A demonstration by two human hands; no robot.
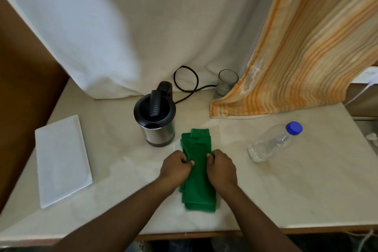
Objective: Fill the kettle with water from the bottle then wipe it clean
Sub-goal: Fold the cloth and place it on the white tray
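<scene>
A steel kettle (156,117) with a black lid and handle stands upright at the table's middle, its lid down. A folded green cloth (197,186) lies lengthwise just in front of it. My left hand (177,166) pinches the cloth's left edge and my right hand (222,166) grips its right edge, both near the cloth's middle. A clear plastic bottle (272,143) with a blue cap lies on its side to the right, capped and looking nearly empty.
A white rectangular tray (61,159) lies at the left. The kettle's black cord (185,80) loops behind it. A drinking glass (226,83) stands at the back, beside an orange striped cloth (296,67) hanging onto the table. The table's front edge is close below my arms.
</scene>
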